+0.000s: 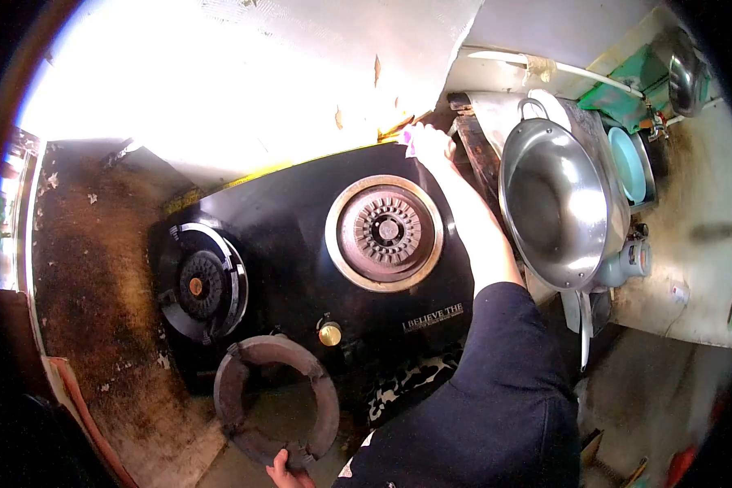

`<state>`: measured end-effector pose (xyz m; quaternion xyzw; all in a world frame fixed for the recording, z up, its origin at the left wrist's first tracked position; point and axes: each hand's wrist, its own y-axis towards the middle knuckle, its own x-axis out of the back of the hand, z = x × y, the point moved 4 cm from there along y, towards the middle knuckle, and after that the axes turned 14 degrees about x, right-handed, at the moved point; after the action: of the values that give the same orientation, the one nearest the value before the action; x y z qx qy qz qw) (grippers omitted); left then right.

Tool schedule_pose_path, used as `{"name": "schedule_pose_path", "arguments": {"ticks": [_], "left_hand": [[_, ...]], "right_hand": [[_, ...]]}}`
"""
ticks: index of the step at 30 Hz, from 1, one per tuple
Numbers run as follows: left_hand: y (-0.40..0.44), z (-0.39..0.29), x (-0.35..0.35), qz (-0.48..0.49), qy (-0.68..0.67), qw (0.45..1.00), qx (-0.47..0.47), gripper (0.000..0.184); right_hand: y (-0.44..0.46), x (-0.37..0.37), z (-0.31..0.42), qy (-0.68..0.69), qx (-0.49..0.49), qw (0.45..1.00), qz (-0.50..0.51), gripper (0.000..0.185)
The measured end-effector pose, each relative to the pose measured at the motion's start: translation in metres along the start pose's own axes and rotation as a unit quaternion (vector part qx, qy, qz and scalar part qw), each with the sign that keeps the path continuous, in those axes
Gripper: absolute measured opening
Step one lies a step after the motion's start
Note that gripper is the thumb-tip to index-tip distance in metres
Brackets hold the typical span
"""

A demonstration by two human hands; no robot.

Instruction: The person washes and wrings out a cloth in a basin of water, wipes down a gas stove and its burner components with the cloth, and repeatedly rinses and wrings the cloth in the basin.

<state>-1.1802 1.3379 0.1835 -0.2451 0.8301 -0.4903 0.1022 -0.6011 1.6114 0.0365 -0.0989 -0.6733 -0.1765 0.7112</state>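
Note:
My right hand point(434, 140) reaches to the back right corner of the black gas stove point(289, 195), its fingers closed on a pink cloth point(410, 148) at the edge. Low in the view, my left hand point(289, 473) grips the near rim of a dark, ring-shaped pot stand point(324, 398), held in front of the stove. The right burner point(388, 231) is uncovered, with a metal ring around it. Around the left burner point(197, 285) sits another pot stand point(237, 272). A gold knob point(329, 333) is on the stove top.
Right of the stove stands a large steel wok point(555, 203) with a long handle. Beyond it are a light blue basin point(626, 165) and a small gas canister point(636, 257). A stained wooden surface point(85, 285) lies at left, and a bright wall panel point(244, 89) rises behind.

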Motion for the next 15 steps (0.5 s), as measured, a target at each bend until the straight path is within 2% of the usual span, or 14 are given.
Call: {"name": "schedule_pose_path", "arguments": {"ticks": [1, 4, 5, 6, 8, 9, 10, 11, 12, 14, 15], "left_hand": [[-0.002, 0.001, 0.000, 0.002, 0.006, 1.000, 0.000, 0.040], [0.002, 0.004, 0.012, -0.003, 0.026, 1.000, 0.000, 0.040], [0.002, 0.006, 0.015, 0.004, 0.024, 1.000, -0.003, 0.041], [-0.001, 0.006, 0.017, 0.004, 0.023, 1.000, 0.000, 0.041], [-0.006, 0.004, 0.015, 0.014, 0.013, 1.000, -0.003, 0.044], [-0.006, 0.004, 0.020, 0.015, 0.009, 1.000, -0.003, 0.044], [-0.004, 0.006, 0.024, 0.011, 0.011, 1.000, 0.005, 0.046], [0.000, 0.007, 0.028, 0.007, 0.016, 1.000, 0.012, 0.048], [0.013, 0.014, 0.040, 0.007, 0.016, 1.000, 0.014, 0.048], [0.042, 0.029, 0.066, 0.007, -0.024, 0.997, -0.069, 0.030], [0.042, 0.028, 0.068, 0.007, -0.027, 0.997, -0.070, 0.030]], "right_hand": [[0.000, -0.003, -0.013, 0.105, -0.159, 0.981, 0.035, 0.033], [-0.042, 0.024, -0.008, 0.156, -0.177, 0.972, 0.017, 0.035], [-0.054, 0.013, -0.010, 0.146, -0.129, 0.981, -0.008, 0.040], [-0.064, 0.004, -0.015, 0.247, -0.187, 0.951, -0.013, 0.043], [-0.072, -0.017, -0.017, 0.153, -0.116, 0.981, -0.034, 0.049], [-0.079, -0.022, -0.017, 0.152, -0.113, 0.981, -0.036, 0.049], [-0.084, -0.014, -0.014, 0.009, -0.033, 0.989, -0.147, 0.044], [-0.093, -0.004, -0.005, -0.134, 0.045, 0.957, -0.251, 0.039], [-0.103, 0.011, 0.001, -0.135, 0.045, 0.958, -0.250, 0.039], [-0.110, 0.035, 0.011, -0.161, 0.075, 0.975, -0.130, 0.037], [-0.104, 0.032, 0.008, -0.051, 0.054, 0.988, -0.133, 0.032]]}}
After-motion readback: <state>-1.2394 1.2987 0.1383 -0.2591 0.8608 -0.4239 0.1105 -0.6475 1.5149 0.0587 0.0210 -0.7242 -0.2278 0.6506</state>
